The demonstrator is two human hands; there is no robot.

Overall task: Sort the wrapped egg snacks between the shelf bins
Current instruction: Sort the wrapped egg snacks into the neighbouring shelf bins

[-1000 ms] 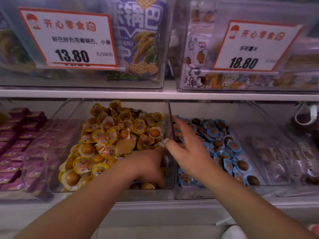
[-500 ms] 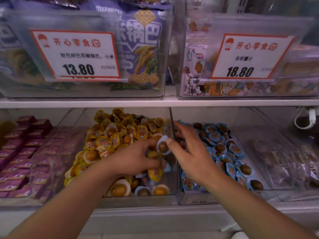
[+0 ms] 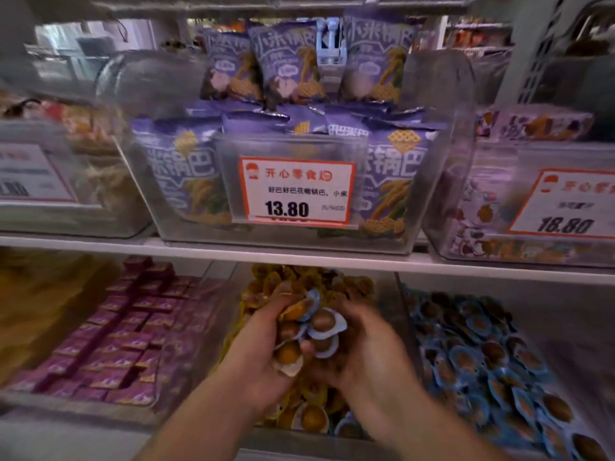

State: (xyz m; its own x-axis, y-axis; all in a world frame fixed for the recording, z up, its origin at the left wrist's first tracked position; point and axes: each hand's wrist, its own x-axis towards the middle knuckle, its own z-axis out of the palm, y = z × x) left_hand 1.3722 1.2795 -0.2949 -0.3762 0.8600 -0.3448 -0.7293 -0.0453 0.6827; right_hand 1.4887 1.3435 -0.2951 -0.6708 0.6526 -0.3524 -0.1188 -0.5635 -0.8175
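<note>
Both hands are meeting over the yellow bin (image 3: 382,294), cupped together around a small clutch of egg snacks (image 3: 307,331). The left hand (image 3: 263,347) is curling under and around several packs, most with blue rims and at least one yellowish; the right hand (image 3: 362,347) is closing in from the other side, its fingers (image 3: 319,352) pressing a blue-rimmed pack against the bunch. A second ago the left hand was digging low in the yellow pile while the right was reaching across the divider toward the blue bin (image 3: 539,314); half a second ago the two were just beginning to pinch a single blue pack between them. Now the handful is lifted clear above the yellow pile, and the view is tilting upward and to the left, so the price tag (image 3: 296,191) is sitting mid-frame. By my reading, the strays are being gathered out of the wrong bin, and the carry to the blue bin on the right is the step left to do. More blue-rimmed packs seem to be lying at the front of the yellow bin, near the wrists, though blur is making that hard to confirm. The loose two-handed hold could spill a pack back among the yellow ones.
</note>
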